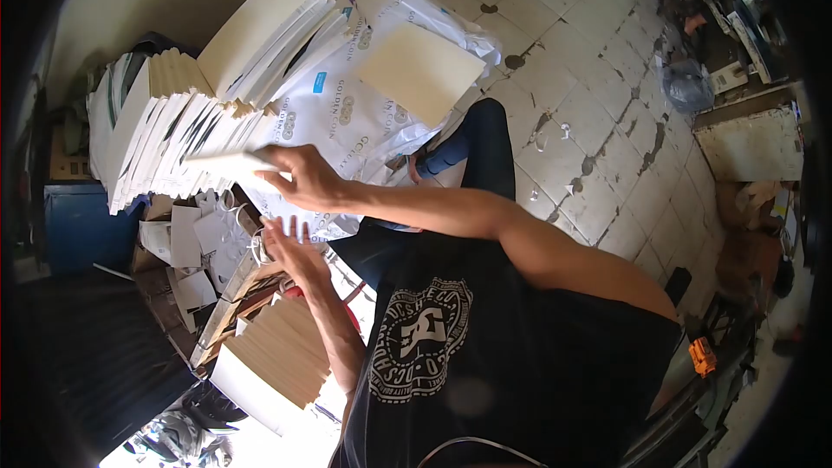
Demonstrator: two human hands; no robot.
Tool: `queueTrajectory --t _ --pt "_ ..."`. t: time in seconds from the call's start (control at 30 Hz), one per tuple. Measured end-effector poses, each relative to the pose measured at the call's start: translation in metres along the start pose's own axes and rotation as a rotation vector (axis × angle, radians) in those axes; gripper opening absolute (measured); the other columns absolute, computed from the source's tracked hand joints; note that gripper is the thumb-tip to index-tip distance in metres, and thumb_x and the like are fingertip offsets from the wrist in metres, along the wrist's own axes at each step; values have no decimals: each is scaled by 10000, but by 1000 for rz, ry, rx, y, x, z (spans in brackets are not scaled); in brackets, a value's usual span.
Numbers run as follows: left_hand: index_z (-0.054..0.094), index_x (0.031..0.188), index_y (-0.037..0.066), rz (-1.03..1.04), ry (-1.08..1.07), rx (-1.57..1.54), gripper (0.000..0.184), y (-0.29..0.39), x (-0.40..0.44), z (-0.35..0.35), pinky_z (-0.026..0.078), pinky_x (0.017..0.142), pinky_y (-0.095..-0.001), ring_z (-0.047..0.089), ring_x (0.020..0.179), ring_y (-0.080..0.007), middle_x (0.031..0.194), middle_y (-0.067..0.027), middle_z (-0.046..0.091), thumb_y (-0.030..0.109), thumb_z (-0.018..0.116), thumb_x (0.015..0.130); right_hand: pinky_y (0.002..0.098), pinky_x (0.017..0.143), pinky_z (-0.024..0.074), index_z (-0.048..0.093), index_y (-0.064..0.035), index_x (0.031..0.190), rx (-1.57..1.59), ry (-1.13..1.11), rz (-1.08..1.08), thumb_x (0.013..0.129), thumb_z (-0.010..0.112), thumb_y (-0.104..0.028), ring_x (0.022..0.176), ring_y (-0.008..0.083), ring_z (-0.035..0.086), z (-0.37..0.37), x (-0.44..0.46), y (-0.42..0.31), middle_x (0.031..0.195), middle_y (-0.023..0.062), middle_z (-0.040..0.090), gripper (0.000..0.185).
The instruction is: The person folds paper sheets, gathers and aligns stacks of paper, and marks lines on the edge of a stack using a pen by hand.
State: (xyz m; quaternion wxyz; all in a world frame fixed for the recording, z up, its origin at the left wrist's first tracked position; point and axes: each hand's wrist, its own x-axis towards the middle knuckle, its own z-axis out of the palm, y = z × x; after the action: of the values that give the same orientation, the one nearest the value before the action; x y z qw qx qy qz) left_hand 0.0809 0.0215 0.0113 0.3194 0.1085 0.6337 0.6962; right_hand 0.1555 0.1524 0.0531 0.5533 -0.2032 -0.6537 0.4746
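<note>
My right hand (305,177) pinches the end of a thin cream book block (227,163), seen nearly edge-on and slightly blurred. It is held in front of a row of similar book blocks (169,134) with cream covers and white page edges. Below it, my left hand (295,250) is open, palm up with fingers spread, and holds nothing. A taller leaning stack (264,39) of cream-covered blocks lies behind the row. On the white printed wrapping (334,113) rests a single flat cream sheet or cover (420,69).
Another cream stack (277,355) stands at the lower left, near a wooden frame (230,308) and paper scraps (191,247). A blue box (87,221) is at the left. Cracked floor tiles (598,95) spread to the right, with a cluttered shelf (750,147) beyond.
</note>
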Motion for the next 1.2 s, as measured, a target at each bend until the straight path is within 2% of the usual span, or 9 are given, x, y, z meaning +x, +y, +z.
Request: queueTrajectory --t 0.1,0.17,0.27,0.43,0.63,0.7,0.83,0.97,1.2 --pt "382 1382 41 -47 -215 -232 597 -14 3 -1 394 1036 -446 545 1163 -312 1269 -201 536 438 554 971 299 701 558 646 12 1060 329 20 421 916 655 -143 836 193 682 -19 5 -6 944 130 698 212" --pt "549 1210 31 122 -149 -112 400 -12 8 -4 485 615 -261 586 671 -149 929 -122 640 342 606 964 301 754 544 640 11 1068 546 10 588 911 667 -154 875 197 670 -51 3 -5 956 117 693 230" --pt "612 1111 -7 115 -154 75 425 -17 40 -15 407 502 -224 502 538 -92 779 -104 640 382 634 940 322 865 489 623 -20 1074 -288 237 -56 880 711 -183 988 213 624 -156 -7 65 1015 118 681 268" --pt "627 984 -4 -137 -265 486 436 -35 92 -49 412 483 -223 526 508 -98 711 -62 634 421 671 902 445 852 455 616 -65 1029 -1227 613 460 773 772 -358 927 351 583 -305 -48 113 1002 140 630 419" --pt "618 1071 -46 -153 -177 978 565 -5 86 -41 471 510 -255 648 598 -152 777 -127 672 464 714 849 448 768 462 643 -57 870 -944 552 181 779 756 -203 839 331 600 -330 -39 128 812 85 654 206" --pt "617 1142 -33 532 154 1207 533 1 68 -40 506 733 -393 661 796 -251 826 -122 679 367 753 816 369 704 481 629 -44 815 -839 616 -18 800 734 -74 775 269 627 -309 -25 88 780 84 661 110" --pt "588 1183 -16 867 -205 772 450 97 -29 44 456 896 -415 618 958 -283 1054 -127 655 92 770 786 253 654 504 647 -7 857 -520 148 8 810 726 -11 727 154 672 -247 -18 -39 807 87 686 93" --pt "625 1144 19 1238 -752 746 440 111 -98 121 458 804 -374 636 829 -280 976 -136 659 61 773 731 238 699 515 647 43 887 -89 -136 64 811 716 50 777 106 657 -201 -43 -108 824 100 685 103" --pt "642 1024 75 1055 -684 692 279 23 -75 115 403 609 -334 612 664 -221 813 -47 654 80 751 767 235 760 516 617 85 1124 59 45 569 950 572 -4 871 90 627 -181 -103 -86 960 87 678 200"
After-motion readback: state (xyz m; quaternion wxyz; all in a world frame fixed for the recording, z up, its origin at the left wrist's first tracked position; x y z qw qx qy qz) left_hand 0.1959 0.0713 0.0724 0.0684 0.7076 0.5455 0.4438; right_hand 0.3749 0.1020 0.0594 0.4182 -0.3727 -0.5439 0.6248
